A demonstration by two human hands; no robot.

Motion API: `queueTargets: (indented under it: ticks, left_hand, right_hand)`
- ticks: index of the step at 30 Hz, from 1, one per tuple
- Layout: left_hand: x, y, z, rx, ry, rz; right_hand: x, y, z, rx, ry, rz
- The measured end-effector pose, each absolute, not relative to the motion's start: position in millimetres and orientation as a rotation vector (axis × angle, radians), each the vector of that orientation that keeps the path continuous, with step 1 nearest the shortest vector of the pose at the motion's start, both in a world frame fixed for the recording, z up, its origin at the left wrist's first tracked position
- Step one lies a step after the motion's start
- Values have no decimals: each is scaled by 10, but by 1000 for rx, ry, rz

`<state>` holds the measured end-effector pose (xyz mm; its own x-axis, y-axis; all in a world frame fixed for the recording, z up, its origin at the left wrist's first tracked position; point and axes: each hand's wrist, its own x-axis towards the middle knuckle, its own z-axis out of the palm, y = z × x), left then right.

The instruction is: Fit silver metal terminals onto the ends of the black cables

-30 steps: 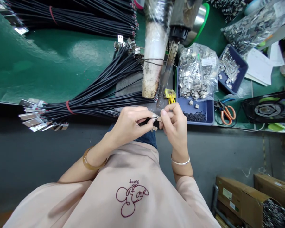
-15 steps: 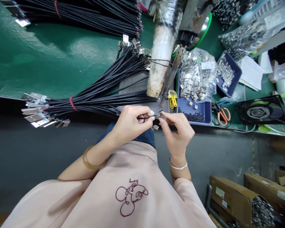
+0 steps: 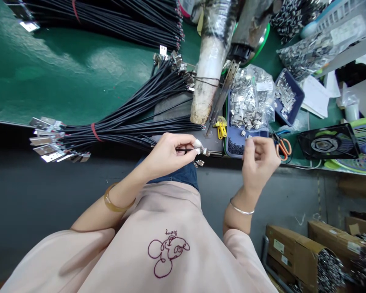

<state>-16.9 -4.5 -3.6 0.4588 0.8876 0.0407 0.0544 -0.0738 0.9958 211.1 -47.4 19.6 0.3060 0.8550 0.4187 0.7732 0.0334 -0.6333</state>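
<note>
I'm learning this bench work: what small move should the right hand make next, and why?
Perhaps reach for a loose metal piece in the blue tray: the right hand is by its front edge, its grip unclear, while the left hand holds a black cable near its metal connector.

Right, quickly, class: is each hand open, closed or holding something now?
Left hand: closed, holding a black cable with a metal connector.
Right hand: partly curled; whether it holds anything cannot be told.
</note>
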Motion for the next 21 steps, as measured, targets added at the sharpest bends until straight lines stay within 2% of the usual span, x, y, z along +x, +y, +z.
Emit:
queueTargets:
  ticks: [4,11,16,21]
  left_hand:
    - [-133,-11,-56,1528,898,834]
    - [-108,-3,-59,1536,896,848]
    - [-90,-5,-75,1520,938,894]
    - [-90,-4,-75,1524,954,881]
  right_hand:
    - [2512,-187,118,-1904,-1830,274]
    - [2631,4,136,-1941,-1972,552]
    - [2595,-70,160,-1966,-1951,577]
    - [2653,-137,144,-1956,-1925,446]
